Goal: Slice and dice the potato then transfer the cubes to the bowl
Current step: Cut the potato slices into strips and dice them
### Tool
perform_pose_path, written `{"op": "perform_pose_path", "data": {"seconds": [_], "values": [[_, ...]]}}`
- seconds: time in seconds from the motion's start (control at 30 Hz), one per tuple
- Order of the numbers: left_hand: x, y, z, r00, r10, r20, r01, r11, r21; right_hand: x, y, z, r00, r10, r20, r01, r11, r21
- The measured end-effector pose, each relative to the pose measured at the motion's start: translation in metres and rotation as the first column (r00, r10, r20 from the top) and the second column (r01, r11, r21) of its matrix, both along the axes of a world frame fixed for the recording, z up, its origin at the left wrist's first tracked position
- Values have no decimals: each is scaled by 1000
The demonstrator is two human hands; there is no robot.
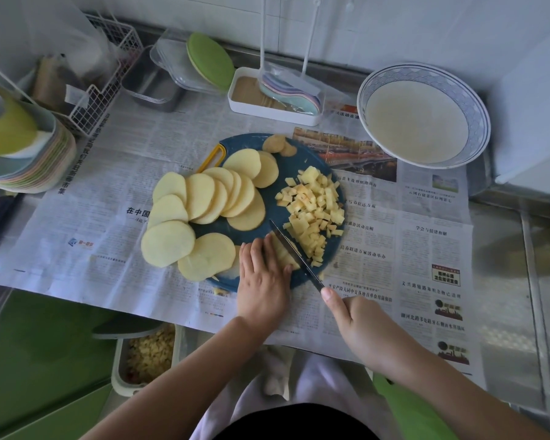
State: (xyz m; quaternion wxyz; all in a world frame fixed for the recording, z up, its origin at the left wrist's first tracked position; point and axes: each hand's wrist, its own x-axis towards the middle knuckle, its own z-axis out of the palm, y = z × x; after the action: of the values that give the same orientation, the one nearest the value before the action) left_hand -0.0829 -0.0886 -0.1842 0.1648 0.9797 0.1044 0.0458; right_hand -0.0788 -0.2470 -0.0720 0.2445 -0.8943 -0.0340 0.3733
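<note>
Several round potato slices (204,198) lie fanned across the left half of a round dark-blue cutting board (299,160), and a few of them overhang its edge. At the near side of the board we see a small stack of potato strips (283,254). Our left hand (262,277) grips it, fingers curled over the top and thumb against its near end. Just to the right of those fingers the knife (296,254) stands with its blade down across the strips. Our right hand (356,322) is clenched round its handle, the forefinger stretched along the spine. Beyond the blade, on the right half of the board, sits a loose heap of potato cubes (315,211). Two small end pieces (278,143) rest at the far rim. The board lies on a spread newspaper (108,192) that covers the counter. A white bowl (424,73) with a blue patterned rim stands at the far right, well apart from the board. Behind the board we find a white tray (258,110), and to the left a white wire basket (108,74) and a stack of pastel plates (35,166). Below the counter's near edge a bin (150,354) holds diced pieces.
</note>
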Motion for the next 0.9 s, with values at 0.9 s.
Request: {"op": "perform_pose_path", "data": {"seconds": [0.9], "values": [[-8,11,15,995,-21,99,33,992,-125,-16,4,-21,982,-126,140,81,954,287]]}}
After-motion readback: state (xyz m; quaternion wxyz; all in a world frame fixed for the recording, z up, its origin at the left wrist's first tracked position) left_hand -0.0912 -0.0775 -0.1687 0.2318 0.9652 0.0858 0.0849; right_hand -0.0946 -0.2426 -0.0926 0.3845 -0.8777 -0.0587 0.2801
